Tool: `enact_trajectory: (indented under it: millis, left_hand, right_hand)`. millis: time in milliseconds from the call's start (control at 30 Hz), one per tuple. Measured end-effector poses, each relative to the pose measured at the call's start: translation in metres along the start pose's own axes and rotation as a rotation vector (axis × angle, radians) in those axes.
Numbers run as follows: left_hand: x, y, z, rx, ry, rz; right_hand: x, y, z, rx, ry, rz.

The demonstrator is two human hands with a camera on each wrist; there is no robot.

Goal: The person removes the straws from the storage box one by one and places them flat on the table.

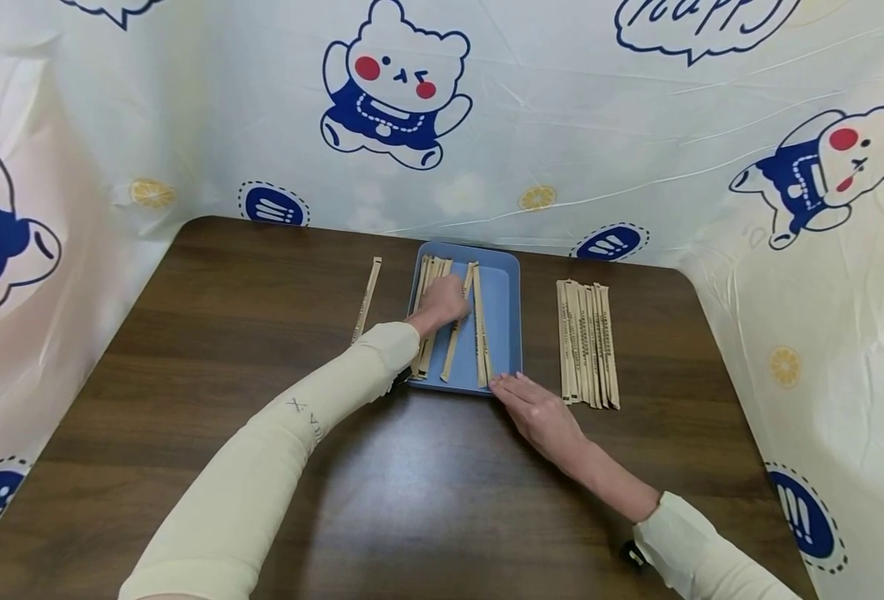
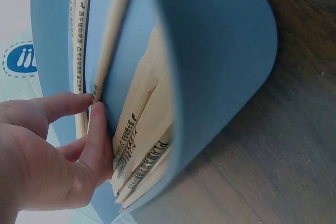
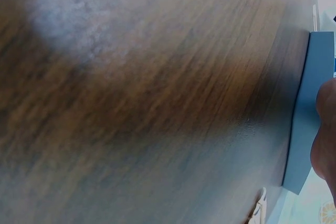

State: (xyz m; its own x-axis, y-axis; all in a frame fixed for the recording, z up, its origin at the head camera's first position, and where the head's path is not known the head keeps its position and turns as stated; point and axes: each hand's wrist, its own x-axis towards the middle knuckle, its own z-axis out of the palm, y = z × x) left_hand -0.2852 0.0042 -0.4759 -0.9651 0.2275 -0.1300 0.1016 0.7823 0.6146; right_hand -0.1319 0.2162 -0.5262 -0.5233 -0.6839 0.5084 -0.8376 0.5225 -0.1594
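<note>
Cream fabric sleeve [image 1: 269, 450] foremost; left hand [image 1: 445, 298] pinches a slender tan paper-wrapped stick [image 2: 111, 38], best moved singly; right hand [image 1: 537, 414], fingers extended, should steady the blue rectangular plastic tray [image 1: 503, 312].

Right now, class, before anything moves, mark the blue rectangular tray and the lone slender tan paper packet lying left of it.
Blue rectangular tray [image 1: 501, 304]: head view, bare floor, right side.
Lone slender tan paper packet [image 1: 367, 300]: head view, middle of its length.

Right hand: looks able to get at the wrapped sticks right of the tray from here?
Likely yes: the right hand touches the near right corner of the tray, close beside those wrapped sticks, with nothing visible between.
</note>
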Motion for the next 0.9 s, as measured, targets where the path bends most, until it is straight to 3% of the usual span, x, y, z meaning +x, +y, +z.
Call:
enact_trajectory:
  millis: [433, 900]
  left_hand:
    - [-0.001, -0.003, -0.003, -0.087, -0.022, 0.021]
    - [0.001, -0.008, -0.035, -0.092, -0.020, -0.075]
  right_hand:
    - [-0.002, 0.001, 0.002, -0.005, -0.004, 0.005]
    - [-0.002, 0.000, 0.002, 0.008, -0.003, 0.010]
